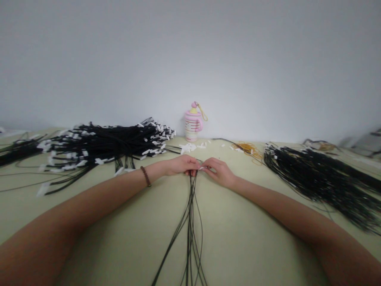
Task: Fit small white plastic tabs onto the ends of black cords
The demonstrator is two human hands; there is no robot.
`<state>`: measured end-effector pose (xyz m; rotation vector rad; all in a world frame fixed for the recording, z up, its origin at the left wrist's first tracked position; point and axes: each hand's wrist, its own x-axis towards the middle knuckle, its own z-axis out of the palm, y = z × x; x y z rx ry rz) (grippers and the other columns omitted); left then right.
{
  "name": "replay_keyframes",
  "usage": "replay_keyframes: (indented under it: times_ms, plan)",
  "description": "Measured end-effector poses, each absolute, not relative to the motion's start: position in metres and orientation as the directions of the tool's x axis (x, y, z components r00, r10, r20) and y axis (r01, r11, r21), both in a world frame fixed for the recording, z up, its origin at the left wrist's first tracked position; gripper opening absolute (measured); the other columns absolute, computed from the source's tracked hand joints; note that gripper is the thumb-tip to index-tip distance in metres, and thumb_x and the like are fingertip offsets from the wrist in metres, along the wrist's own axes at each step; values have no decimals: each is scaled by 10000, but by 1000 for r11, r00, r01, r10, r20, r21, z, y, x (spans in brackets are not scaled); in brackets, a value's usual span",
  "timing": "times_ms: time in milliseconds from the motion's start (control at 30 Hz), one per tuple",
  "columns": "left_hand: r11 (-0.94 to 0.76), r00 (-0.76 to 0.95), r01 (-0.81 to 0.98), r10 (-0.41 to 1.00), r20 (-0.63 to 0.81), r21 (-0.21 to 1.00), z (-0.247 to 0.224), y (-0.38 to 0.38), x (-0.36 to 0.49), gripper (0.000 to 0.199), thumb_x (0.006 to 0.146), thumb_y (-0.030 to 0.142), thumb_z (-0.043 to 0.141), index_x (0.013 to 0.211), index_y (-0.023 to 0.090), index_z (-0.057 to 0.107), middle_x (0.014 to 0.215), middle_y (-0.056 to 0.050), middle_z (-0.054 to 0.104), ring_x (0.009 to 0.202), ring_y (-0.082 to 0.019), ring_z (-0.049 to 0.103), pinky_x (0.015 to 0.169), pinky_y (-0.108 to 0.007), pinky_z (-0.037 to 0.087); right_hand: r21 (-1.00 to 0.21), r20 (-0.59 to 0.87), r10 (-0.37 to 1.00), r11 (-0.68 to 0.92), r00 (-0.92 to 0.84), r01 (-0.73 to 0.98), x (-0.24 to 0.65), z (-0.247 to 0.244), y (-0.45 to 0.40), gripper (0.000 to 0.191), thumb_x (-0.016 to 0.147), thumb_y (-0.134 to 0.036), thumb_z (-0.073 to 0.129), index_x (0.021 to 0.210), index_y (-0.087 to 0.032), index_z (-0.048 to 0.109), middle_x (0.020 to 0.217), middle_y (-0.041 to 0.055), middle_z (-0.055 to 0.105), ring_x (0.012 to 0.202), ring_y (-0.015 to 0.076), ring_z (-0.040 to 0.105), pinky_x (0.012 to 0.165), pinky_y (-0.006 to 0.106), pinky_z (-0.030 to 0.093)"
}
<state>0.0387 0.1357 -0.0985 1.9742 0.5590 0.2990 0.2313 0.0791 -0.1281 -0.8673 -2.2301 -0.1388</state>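
Several thin black cables (190,222) run from the front edge of the view up to my left hand (183,164), whose fingers are closed around their upper ends. Just to its right, my right hand (218,171) pinches a small white piece (203,167) between thumb and fingers. The two hands nearly meet above the pale green table (238,238). A brown beaded bracelet (145,176) circles my left wrist. The fingertips hide how the white piece and the cable ends lie against each other.
A large pile of black cables with white ends (113,141) lies at the left. Another black cable bundle (315,174) spreads at the right. Behind my hands are a pink-and-white cup (192,126), loose white pieces (188,148) and yellow bands (247,147).
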Motion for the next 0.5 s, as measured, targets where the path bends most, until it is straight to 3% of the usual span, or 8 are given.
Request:
replay_keyframes:
  times_ms: [233, 500]
  plan:
    - [-316, 813, 232, 582, -4, 920, -103, 134, 42, 284, 726, 404, 527, 740, 121, 543, 558, 13, 514, 459, -60, 406, 424, -178, 278, -73, 694, 483, 785, -535, 615, 230, -125, 76, 167, 800, -171, 465, 954, -167, 529, 917, 74, 544, 889, 155, 492, 789, 295, 423]
    - [-296, 791, 210, 611, 16, 932, -103, 134, 43, 273, 725, 379, 514, 736, 109, 547, 560, 10, 500, 458, -56, 393, 424, -178, 276, 100, 705, 370, 793, -605, 602, 226, -124, 66, 190, 765, -267, 556, 942, -195, 560, 976, 77, 511, 949, 178, 462, 811, 343, 394]
